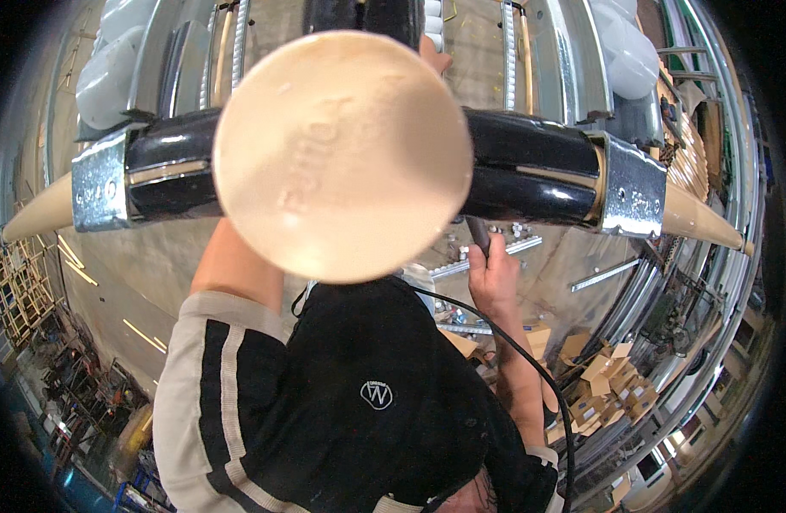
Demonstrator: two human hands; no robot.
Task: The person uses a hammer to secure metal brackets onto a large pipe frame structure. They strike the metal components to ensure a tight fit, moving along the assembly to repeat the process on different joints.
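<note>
A large round beige plastic cap point(342, 158) fills the upper middle of the head view, close to me. Behind it a black joint point(530, 167) spreads left and right onto beige pipes point(38, 209), with metal brackets point(632, 184) at both ends. My left forearm point(239, 269) rises behind the cap, which hides most of that hand. A bit of skin, seemingly fingers point(436, 56), shows above the cap beside the black upright part; their grip cannot be made out. Below the joint, my right hand point(494, 272) is closed round a dark rod-like handle point(478, 232), whose far end is hidden.
A black cable point(530, 363) curves down past my right arm. Open cardboard boxes point(611, 385) lie at lower right. Metal rails point(602, 275) and small parts point(517, 231) are on the floor. Metal channels point(573, 60) and white rounded containers point(628, 56) stand above. Wooden racks point(21, 291) are far left.
</note>
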